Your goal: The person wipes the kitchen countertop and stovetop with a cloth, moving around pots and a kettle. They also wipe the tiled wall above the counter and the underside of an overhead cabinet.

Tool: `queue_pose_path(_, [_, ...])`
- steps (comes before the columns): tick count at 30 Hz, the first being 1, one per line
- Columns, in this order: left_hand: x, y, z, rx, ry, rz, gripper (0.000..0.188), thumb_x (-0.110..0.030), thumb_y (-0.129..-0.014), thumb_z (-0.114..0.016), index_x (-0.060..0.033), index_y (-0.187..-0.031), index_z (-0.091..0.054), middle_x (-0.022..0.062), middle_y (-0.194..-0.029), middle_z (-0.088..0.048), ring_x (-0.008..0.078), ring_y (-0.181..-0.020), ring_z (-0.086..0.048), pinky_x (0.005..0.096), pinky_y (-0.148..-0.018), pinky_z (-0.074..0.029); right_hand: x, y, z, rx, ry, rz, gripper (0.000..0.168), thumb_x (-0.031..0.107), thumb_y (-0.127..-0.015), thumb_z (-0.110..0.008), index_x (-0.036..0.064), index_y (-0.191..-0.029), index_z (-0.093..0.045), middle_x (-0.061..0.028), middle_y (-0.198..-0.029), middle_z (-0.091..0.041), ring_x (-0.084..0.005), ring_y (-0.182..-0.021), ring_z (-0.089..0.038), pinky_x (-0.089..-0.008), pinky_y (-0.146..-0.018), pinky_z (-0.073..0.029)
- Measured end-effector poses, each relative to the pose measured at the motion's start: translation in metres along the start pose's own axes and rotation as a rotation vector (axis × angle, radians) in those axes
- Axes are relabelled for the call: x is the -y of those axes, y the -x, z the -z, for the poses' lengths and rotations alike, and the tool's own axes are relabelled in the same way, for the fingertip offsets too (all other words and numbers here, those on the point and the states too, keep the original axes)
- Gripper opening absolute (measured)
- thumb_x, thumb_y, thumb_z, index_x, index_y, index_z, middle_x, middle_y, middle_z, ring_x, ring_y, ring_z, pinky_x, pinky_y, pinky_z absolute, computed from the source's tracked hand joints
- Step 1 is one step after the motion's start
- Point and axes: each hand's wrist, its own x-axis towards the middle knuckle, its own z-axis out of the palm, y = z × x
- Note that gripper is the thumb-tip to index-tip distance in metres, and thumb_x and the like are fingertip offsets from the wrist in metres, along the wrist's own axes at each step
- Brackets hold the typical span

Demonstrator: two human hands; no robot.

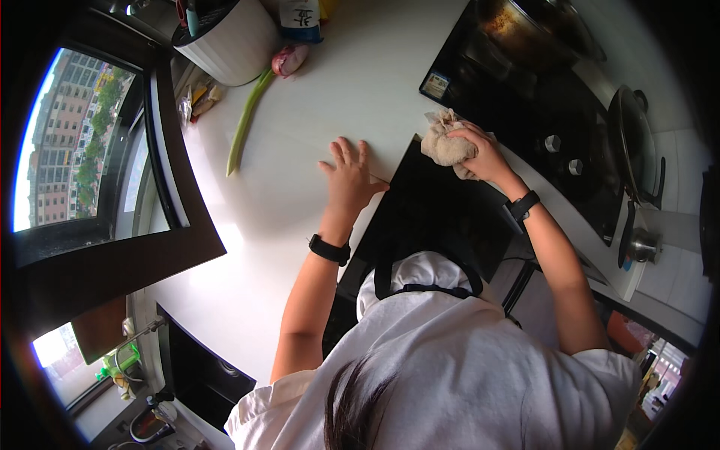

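My right hand (486,154) grips a bunched beige cloth (447,140) at the front edge of the black gas hob (506,112), by the corner where the counter meets it. Flat on the white countertop (292,146), my left hand (349,174) rests with fingers spread and holds nothing; its thumb reaches the counter's edge. Farther left lie a green stalk (247,124), perhaps scallion or celery, and a cut red onion (289,60).
A white ribbed knife holder (230,45) and a bag with writing (301,19) stand at the back. On the hob sit a large pot (523,28) and a lidded pan (630,140). An open window frame (185,242) juts in at left, above a dark sink (202,371).
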Motion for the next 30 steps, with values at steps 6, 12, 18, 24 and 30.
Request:
queue_pose_path(6, [-0.008, -0.005, 0.002, 0.074, 0.000, 0.048, 0.097, -0.045, -0.057, -0.078, -0.0035, -0.132, -0.033, 0.0315, -0.134, -0.024, 0.0465, -0.126, -0.024, 0.0669, -0.083, -0.032, 0.016, -0.034, -0.032, -0.106, 0.042, 0.120, 0.050, -0.003, -0.060, -0.065, 0.014, -0.106, -0.057, -0.0091, -0.120, -0.052, -0.0282, -0.122, -0.041, -0.0373, -0.101, -0.035])
queue_pose_path(12, [-0.010, -0.010, 0.010, 0.141, 0.071, 0.083, 0.100, -0.046, -0.057, -0.078, -0.0030, -0.134, -0.030, 0.0322, -0.137, -0.021, 0.0466, -0.128, -0.021, 0.0701, -0.082, -0.030, 0.020, -0.027, -0.035, -0.136, 0.016, 0.059, 0.053, -0.005, -0.060, -0.062, 0.015, -0.109, -0.057, -0.0101, -0.119, -0.052, -0.0295, -0.118, -0.044, -0.0367, -0.099, -0.036])
queue_pose_path(18, [-0.005, -0.010, 0.008, 0.132, 0.025, 0.039, 0.099, -0.049, -0.059, -0.076, -0.0062, -0.135, -0.030, 0.0301, -0.137, -0.024, 0.0437, -0.128, -0.023, 0.0661, -0.082, -0.034, -0.001, 0.059, 0.025, -0.072, -0.178, -0.191, 0.054, -0.008, -0.062, -0.062, 0.012, -0.113, -0.055, -0.0088, -0.123, -0.051, -0.0240, -0.119, -0.045, -0.0338, -0.099, -0.036])
queue_pose_path(24, [-0.001, -0.005, 0.005, 0.106, -0.061, 0.007, 0.101, -0.057, -0.060, -0.072, -0.0037, -0.134, -0.029, 0.0312, -0.132, -0.029, 0.0441, -0.125, -0.027, 0.0608, -0.074, -0.043, -0.030, 0.185, 0.082, -0.334, -0.188, -0.485, 0.047, -0.006, -0.068, -0.059, 0.006, -0.113, -0.055, -0.0073, -0.114, -0.057, -0.0176, -0.110, -0.051, -0.0290, -0.096, -0.037])
queue_pose_path(30, [0.001, -0.005, -0.007, 0.017, -0.132, -0.076, 0.102, -0.059, -0.061, -0.069, -0.0009, -0.134, -0.028, 0.0330, -0.130, -0.029, 0.0468, -0.123, -0.029, 0.0625, -0.071, -0.044, -0.032, 0.170, 0.054, -0.457, -0.134, -0.487, 0.043, -0.003, -0.068, -0.062, 0.008, -0.109, -0.057, -0.0091, -0.110, -0.058, -0.0218, -0.108, -0.053, -0.0317, -0.093, -0.040])
